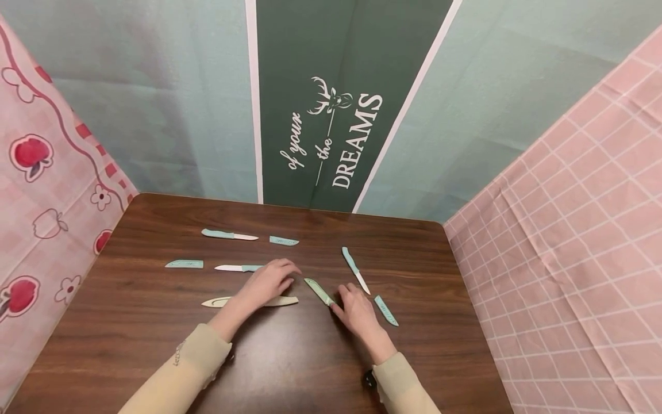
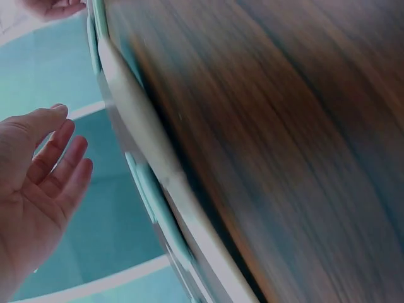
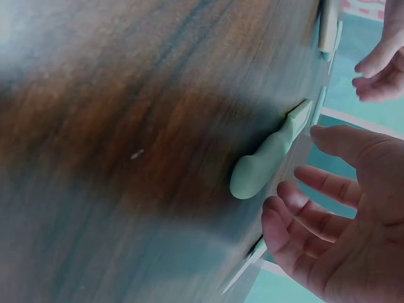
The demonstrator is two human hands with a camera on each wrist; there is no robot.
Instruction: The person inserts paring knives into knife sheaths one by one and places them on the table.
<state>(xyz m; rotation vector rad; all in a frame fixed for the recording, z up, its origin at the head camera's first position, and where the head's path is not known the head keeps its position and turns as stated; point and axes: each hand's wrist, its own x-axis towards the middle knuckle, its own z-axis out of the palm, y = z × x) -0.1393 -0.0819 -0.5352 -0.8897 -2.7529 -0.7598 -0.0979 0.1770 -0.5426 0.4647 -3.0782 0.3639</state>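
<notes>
Hands (image 1: pixel 268 283) (image 1: pixel 358 310) apart, loosely curled, flanking green knife (image 1: pixel 318 291)

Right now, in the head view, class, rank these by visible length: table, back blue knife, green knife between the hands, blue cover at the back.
1. Table
2. Back blue knife
3. Green knife, unsure: nearer the camera, one end perhaps hidden
4. Blue cover

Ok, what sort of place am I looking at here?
Probably a staged tabletop booth, not a working kitchen: printed hangings close off three sides of a wood-grain table, and small knives and sheaths lie spread across it.
</notes>
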